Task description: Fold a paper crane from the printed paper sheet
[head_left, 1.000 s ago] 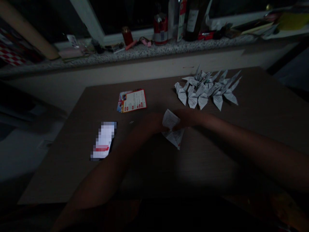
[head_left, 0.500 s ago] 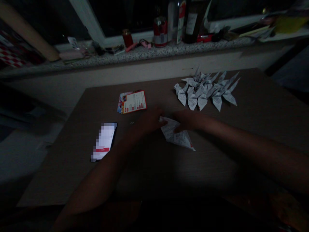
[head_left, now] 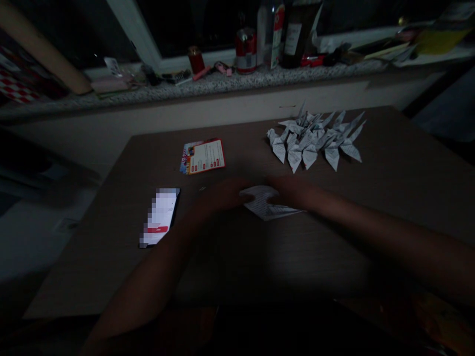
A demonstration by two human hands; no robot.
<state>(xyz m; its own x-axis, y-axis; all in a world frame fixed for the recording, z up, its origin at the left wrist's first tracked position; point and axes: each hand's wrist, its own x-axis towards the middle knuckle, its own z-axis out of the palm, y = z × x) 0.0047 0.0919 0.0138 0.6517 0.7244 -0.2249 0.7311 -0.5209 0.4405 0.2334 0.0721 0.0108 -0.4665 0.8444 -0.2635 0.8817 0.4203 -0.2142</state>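
A folded sheet of printed paper (head_left: 265, 205) is held between my two hands just above the middle of the table. My left hand (head_left: 230, 192) grips its left corner, thumb on the near face. On the other side, my right hand (head_left: 291, 190) pinches the top right part, its thumb also on the near face. The fingers behind the paper are hidden, and dim light blurs both hands. Beyond my right hand stands a cluster of several folded paper cranes (head_left: 315, 141) made of similar printed paper.
On the wooden table (head_left: 111, 207), a phone (head_left: 161, 215) with a lit screen lies left of my forearm, and printed cards (head_left: 206, 155) lie behind it. The granite windowsill (head_left: 166, 96) carries a red can (head_left: 246, 52), a small jar (head_left: 196, 60), bottles (head_left: 293, 39) and clutter.
The paper has turned: its lower tip, pointing down and right before, now points rightward near my right wrist. My left hand has shifted slightly down and left. The cranes and phone stay put.
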